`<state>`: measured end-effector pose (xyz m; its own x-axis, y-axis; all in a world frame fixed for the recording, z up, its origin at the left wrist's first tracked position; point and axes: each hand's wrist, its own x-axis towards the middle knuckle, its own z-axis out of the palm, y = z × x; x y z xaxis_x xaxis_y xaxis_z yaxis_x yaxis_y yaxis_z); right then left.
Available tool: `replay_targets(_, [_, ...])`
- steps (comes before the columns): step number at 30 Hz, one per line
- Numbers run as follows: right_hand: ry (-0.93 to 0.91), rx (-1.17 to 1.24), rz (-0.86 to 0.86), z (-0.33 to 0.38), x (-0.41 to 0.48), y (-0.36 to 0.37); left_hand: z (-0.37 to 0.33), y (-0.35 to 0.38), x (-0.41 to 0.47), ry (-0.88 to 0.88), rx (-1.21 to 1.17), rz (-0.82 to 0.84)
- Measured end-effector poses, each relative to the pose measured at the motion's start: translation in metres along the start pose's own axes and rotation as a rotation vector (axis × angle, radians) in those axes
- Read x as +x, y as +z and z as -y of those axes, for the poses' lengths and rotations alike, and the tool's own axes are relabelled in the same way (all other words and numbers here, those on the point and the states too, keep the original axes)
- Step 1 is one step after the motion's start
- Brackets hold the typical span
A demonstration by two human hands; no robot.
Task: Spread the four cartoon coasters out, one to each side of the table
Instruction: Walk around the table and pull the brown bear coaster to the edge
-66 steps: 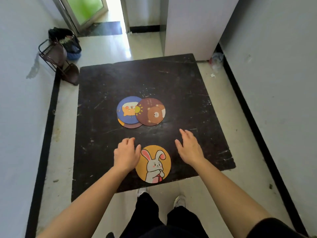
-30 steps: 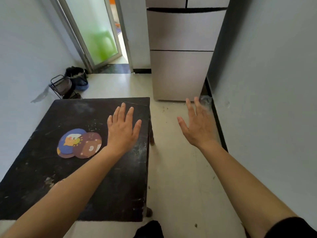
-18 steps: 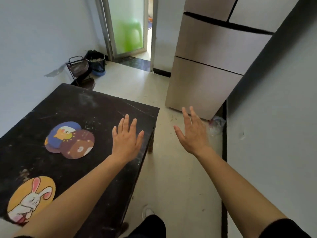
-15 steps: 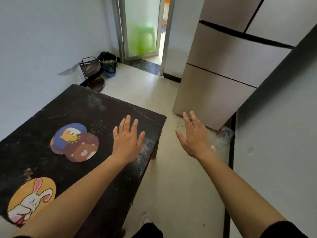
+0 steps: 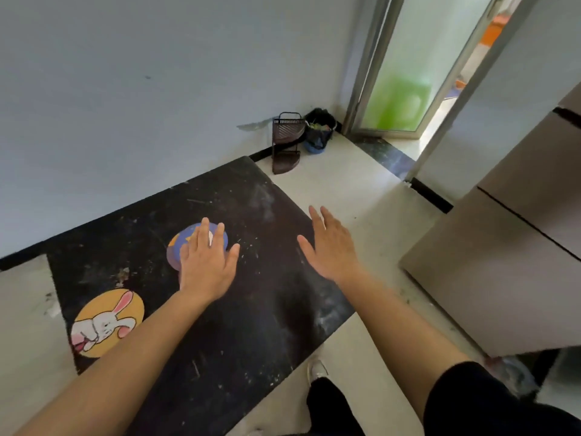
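Pale walls and a light floor surround a low black table (image 5: 251, 309), its top scuffed and flecked with white marks. One table edge runs close along the wall on the left of the view; the near right edge borders open floor. Beyond the far corner stand a dark wire rack (image 5: 286, 143) and a dark bin (image 5: 319, 129), just beside each other against the wall, next to a frosted glass door (image 5: 405, 77) that stands ajar. A pale grey fridge (image 5: 509, 256) occupies the right of the view. On the table, the yellow rabbit coaster (image 5: 105, 322) lies flat near the left-hand edge, well apart from the others. The blue coaster (image 5: 180, 243) lies near the middle of the tabletop, overlapping another coaster whose purple rim shows at its lower left; the rest of that cluster is hidden, and how many coasters it contains cannot be told. The left hand (image 5: 206, 265) is flat, palm down, fingers spread wide, covering most of the cluster; whether it presses on the coasters or hovers above them cannot be told. The right hand (image 5: 331, 247) is open, fingers extended and loosely apart, holding nothing, positioned over the table's right-hand edge. Both forearms are bare. Dark trousers and a white shoe (image 5: 317, 369) show below, beside the table's near edge.
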<state>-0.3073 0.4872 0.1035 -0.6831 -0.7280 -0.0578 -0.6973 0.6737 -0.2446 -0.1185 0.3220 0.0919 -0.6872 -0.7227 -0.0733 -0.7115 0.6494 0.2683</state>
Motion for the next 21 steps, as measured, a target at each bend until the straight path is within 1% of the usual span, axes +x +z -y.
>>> replay_targets(6, [-0.218,0.063,0.146,0.016,0.079,0.032,0.015,0.014,0.015,-0.422,-0.137,0.045])
replay_targets(11, [-0.344,0.111,0.288,0.033,0.109,0.072,0.034,0.041,0.015,-0.65,-0.247,0.114])
replay_targets(13, [-0.348,0.166,0.371,0.043,0.115,0.092,0.045,0.055,0.016,-0.749,-0.336,0.142])
replay_targets(16, [-0.308,0.256,0.5,0.06,0.12,0.125,0.064,0.076,0.022,-0.862,-0.505,0.161])
replay_targets(21, [-0.224,0.338,0.628,0.085,0.122,0.179,0.095,0.111,0.035,-0.907,-0.68,0.148])
